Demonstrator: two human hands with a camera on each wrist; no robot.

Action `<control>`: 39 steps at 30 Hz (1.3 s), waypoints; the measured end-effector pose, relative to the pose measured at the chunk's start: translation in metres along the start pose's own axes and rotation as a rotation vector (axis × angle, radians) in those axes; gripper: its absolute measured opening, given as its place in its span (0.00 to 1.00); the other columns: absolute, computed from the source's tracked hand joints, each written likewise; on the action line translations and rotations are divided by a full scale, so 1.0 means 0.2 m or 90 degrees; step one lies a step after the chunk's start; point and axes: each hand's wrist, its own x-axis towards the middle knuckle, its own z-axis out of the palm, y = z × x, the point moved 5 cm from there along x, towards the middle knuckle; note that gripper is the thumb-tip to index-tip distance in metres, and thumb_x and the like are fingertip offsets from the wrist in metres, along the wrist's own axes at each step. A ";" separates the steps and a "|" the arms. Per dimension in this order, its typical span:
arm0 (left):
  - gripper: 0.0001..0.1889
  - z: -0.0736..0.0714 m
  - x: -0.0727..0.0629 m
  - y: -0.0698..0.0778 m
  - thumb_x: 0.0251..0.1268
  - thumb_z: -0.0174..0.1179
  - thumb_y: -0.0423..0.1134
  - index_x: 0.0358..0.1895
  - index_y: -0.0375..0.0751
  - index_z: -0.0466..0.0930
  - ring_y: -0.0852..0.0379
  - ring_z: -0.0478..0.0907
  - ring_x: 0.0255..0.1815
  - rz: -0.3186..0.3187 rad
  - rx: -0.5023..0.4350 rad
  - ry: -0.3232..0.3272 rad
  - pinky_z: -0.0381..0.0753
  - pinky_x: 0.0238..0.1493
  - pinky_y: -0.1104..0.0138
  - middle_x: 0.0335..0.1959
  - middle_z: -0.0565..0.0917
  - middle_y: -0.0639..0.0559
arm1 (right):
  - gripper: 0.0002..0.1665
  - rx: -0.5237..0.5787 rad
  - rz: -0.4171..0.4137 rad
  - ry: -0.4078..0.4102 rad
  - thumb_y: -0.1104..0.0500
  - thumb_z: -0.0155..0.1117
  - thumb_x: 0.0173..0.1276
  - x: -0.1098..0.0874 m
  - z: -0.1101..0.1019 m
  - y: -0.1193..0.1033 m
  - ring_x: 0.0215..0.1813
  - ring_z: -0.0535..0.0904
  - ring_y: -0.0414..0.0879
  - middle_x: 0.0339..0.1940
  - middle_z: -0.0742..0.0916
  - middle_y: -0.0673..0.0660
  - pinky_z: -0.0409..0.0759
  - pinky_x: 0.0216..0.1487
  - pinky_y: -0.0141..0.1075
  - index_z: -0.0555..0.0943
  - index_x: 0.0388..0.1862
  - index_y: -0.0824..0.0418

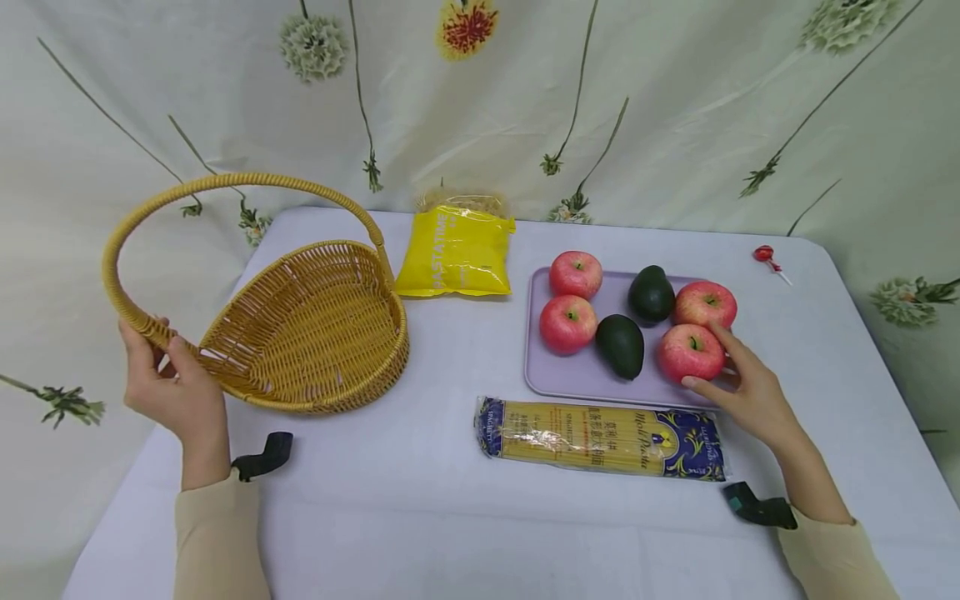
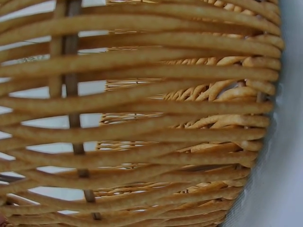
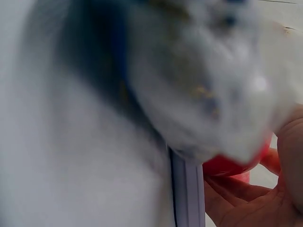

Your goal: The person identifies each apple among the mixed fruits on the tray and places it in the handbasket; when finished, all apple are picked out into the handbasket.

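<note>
My left hand (image 1: 178,396) grips the lower left end of the handle of a woven wicker basket (image 1: 322,333). The basket holds nothing and tilts toward me; its wall fills the left wrist view. On the right, my right hand (image 1: 757,404) has its thumb and fingers round the nearest red apple (image 1: 690,353), which sits at the front right of a lilac tray (image 1: 542,375). In the right wrist view, fingers curve round the red apple (image 3: 222,166) beside the tray's edge. Another apple (image 1: 705,303) lies just behind it.
Also on the tray are two dark green avocados (image 1: 621,346) and two apples (image 1: 568,324) at the left. A spaghetti pack (image 1: 600,439) lies before the tray. Behind stands a yellow pasta bag (image 1: 457,250). A red lollipop (image 1: 765,255) lies at the back right.
</note>
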 end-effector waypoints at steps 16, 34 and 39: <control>0.21 0.00 0.01 -0.02 0.72 0.51 0.35 0.66 0.56 0.73 0.66 0.79 0.47 0.002 -0.013 -0.001 0.73 0.39 0.81 0.44 0.83 0.67 | 0.51 0.056 0.011 0.027 0.57 0.72 0.62 0.00 0.02 0.00 0.59 0.73 0.67 0.70 0.70 0.70 0.64 0.44 0.09 0.55 0.79 0.53; 0.23 0.01 -0.01 -0.01 0.72 0.50 0.34 0.67 0.54 0.72 0.67 0.79 0.49 -0.026 -0.019 0.003 0.73 0.40 0.80 0.46 0.84 0.63 | 0.48 0.037 -0.033 0.036 0.58 0.73 0.59 -0.01 -0.06 -0.18 0.57 0.75 0.41 0.67 0.73 0.69 0.68 0.44 0.11 0.61 0.76 0.57; 0.23 0.00 -0.01 -0.02 0.72 0.50 0.35 0.67 0.54 0.72 0.67 0.80 0.49 -0.015 -0.024 0.000 0.73 0.40 0.81 0.46 0.84 0.62 | 0.48 0.060 -0.089 0.060 0.65 0.74 0.56 0.02 -0.13 -0.31 0.52 0.68 0.20 0.65 0.74 0.68 0.70 0.44 0.12 0.64 0.74 0.59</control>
